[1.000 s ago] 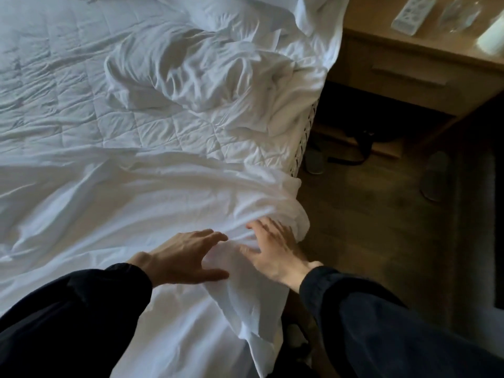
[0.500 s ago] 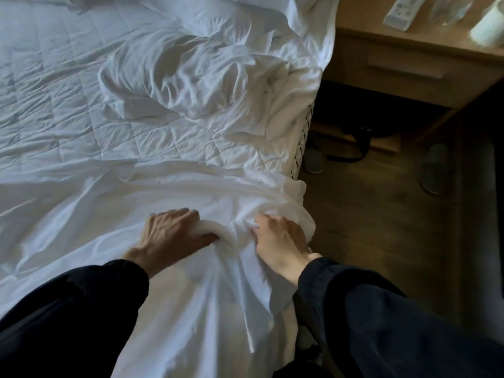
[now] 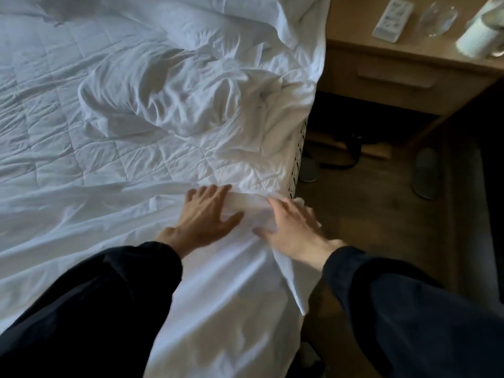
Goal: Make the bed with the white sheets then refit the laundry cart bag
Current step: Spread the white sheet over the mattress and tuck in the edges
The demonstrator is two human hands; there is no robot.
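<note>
Both hands are lying flat on the white sheet (image 3: pixel 95 214) near the right-hand side of the bed (image 3: pixel 298 159). The left hand (image 3: pixel 207 218) is pressing palm down, its fingers (image 3: pixel 218 197) straight and spread apart, gripping nothing. The right hand (image 3: pixel 293 231) is resting just beside it, also palm down, with its fingers (image 3: pixel 278 207) apart and extended. Motion blur is softening their outline, but no fold is showing pinched between them.

The sheet is covering the near part of the bed. Its leading edge (image 3: pixel 245 196) is running crosswise, from side to side, under and just ahead of the fingertips of both hands. Beyond that edge the quilted mattress pad (image 3: pixel 122 154) is lying bare. A crumpled bundle of white linen (image 3: pixel 177 99) is resting on it, farther toward the head.

The coming move is probably turning on this relation: the uncovered area is lying straight ahead of the fingers, along the bed's long axis. The right hand is nearer the side of the bed, where a loose flap of sheet (image 3: pixel 296 290) is hanging over toward the floor (image 3: pixel 368 214). The left hand is sitting farther inboard. The laundry cart bag is not appearing in view.
</note>
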